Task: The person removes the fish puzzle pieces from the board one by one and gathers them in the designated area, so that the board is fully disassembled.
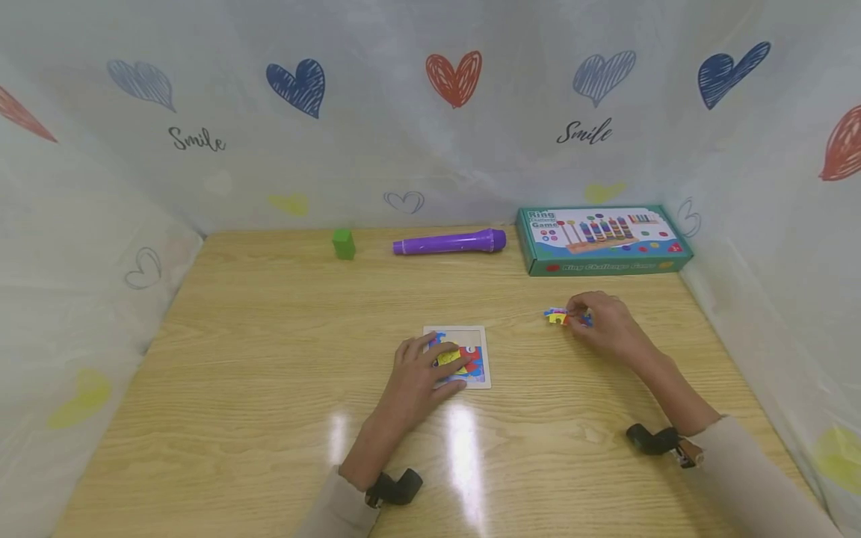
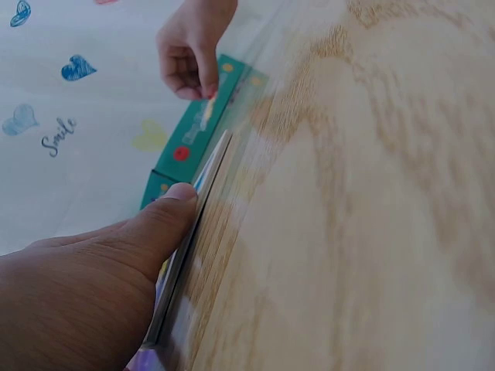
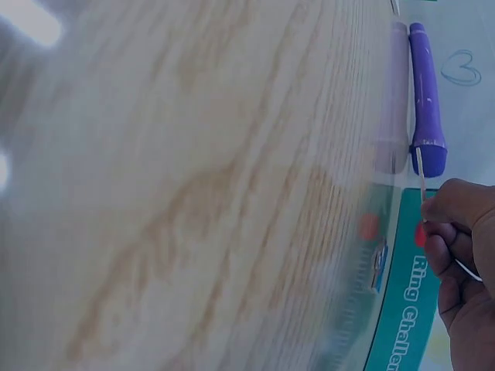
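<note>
My left hand (image 1: 422,371) rests with spread fingers on a small square picture puzzle (image 1: 487,366) in a pale frame. Blue, yellow and red parts of its picture show between the fingers, and bare backing shows at the top right. In the left wrist view the thumb lies along the puzzle's edge. To the right, my right hand (image 1: 605,325) pinches a yellow and blue puzzle piece (image 1: 557,317) between thumb and fingers, above the table. The right wrist view shows this piece nearly edge-on. Another puzzle piece (image 3: 379,267) lies on the table near that hand, partly hidden in the head view.
Along the back of the wooden table (image 1: 269,321) stand a green block (image 1: 344,244), a purple microphone-shaped tube (image 1: 449,243) and a green Ring Challenge Game box (image 1: 605,239). A white curtain (image 1: 377,149) printed with hearts surrounds the back and sides.
</note>
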`<state>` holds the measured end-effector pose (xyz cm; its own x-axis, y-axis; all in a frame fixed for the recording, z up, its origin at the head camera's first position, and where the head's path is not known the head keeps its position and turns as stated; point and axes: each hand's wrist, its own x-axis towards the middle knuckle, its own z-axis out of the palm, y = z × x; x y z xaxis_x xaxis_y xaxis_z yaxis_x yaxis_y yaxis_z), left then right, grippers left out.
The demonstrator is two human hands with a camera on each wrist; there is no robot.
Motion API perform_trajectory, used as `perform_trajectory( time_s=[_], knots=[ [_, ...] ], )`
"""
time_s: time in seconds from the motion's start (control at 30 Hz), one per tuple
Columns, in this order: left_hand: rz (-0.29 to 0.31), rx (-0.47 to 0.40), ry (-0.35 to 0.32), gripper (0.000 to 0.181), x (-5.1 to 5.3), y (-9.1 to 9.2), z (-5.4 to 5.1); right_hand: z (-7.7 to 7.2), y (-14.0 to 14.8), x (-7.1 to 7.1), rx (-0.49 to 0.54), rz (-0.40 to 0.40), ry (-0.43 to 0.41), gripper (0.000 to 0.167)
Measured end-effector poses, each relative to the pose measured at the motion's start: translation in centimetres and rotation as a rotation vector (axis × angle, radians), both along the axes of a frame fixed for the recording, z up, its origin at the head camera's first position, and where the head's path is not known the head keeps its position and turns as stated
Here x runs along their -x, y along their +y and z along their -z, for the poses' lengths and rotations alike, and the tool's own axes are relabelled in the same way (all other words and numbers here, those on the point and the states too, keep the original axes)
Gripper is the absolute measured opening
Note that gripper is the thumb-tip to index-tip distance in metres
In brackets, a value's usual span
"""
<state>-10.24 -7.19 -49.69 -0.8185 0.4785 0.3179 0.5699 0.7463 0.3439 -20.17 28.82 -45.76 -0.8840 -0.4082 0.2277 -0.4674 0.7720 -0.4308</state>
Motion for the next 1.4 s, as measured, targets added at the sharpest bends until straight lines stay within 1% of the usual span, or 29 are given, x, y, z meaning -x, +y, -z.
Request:
perform_trajectory(
  time_s=[0.27, 0.57, 0.83, 1.0, 1.17, 1.3, 1.4],
  knots=[
    [-0.008, 0.013, 0.003, 0.037, 0.1, 0.0, 0.1, 0.5, 0.5, 0.2, -0.019, 0.006, -0.023, 0.01],
    [0.002, 0.009, 0.025, 0.038, 0.1, 0.0, 0.2, 0.8, 0.6, 0.5, -0.024, 0.002, -0.035, 0.008],
    [0.005, 0.002, 0.019, 0.039, 0.1, 0.0, 0.2, 0.9, 0.5, 0.7, -0.013, -0.014, -0.027, 0.009],
    [0.002, 0.005, 0.01, 0.039, 0.1, 0.0, 0.1, 0.8, 0.5, 0.7, -0.013, -0.027, -0.054, 0.01],
    [-0.002, 0.006, 0.003, 0.039, 0.0, 0.0, 0.1, 0.6, 0.3, 0.6, -0.004, -0.019, -0.073, 0.011],
    [-0.003, 0.01, -0.002, 0.038, 0.0, -0.1, 0.1, 0.4, -0.1, 0.2, 0.032, -0.023, -0.062, 0.011],
    [0.0, 0.013, 0.01, 0.038, 0.0, 0.0, 0.2, 0.2, -0.6, 0.0, 0.063, -0.058, -0.01, 0.011]
  ],
)
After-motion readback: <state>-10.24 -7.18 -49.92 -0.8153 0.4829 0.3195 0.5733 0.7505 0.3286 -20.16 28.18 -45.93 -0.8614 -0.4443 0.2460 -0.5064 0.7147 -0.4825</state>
